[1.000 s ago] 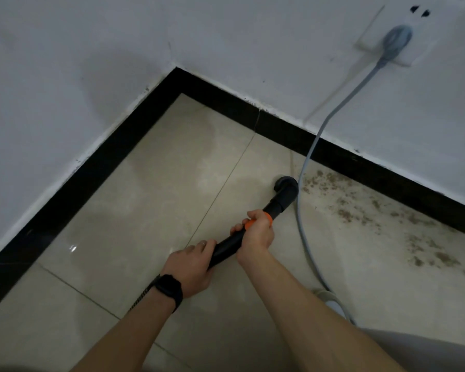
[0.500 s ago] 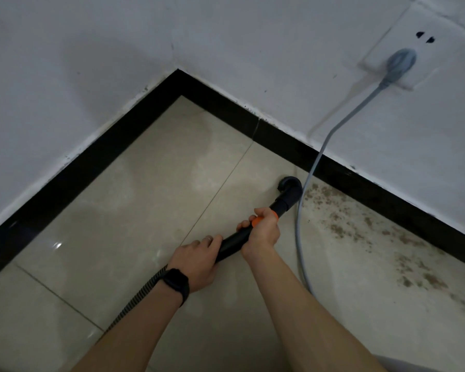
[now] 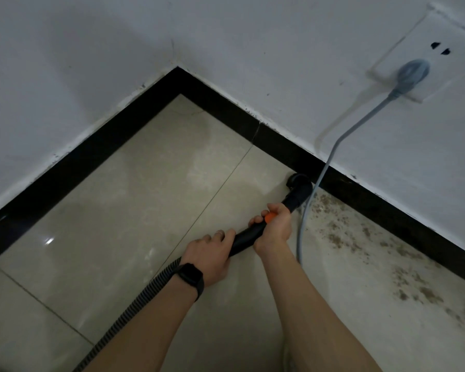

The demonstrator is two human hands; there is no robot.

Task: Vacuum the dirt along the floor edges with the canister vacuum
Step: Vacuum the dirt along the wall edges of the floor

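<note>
Tiled floor (image 3: 113,216), corner: nozzle (image 3: 298,183) now against skirting (image 3: 360,194), nearer than one second ago; cord (image 3: 305,216) just beside. Grip: right hand (image 3: 275,228) clamped on wand (image 3: 246,237) at orange ring, left hand (image 3: 210,253) clamped behind. Remaining dirt (image 3: 365,237) along skirting, right of nozzle. Judgement: edge pass starting.

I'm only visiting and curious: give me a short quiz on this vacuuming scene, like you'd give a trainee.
1. True or false: the grey cord is plugged into the wall socket.
2. On which side of the nozzle does the dirt mostly lie? A) left B) right C) in the room corner
3. Fill in: the watch is on the ____ wrist.
Key: 1 true; 2 B; 3 left.
</note>
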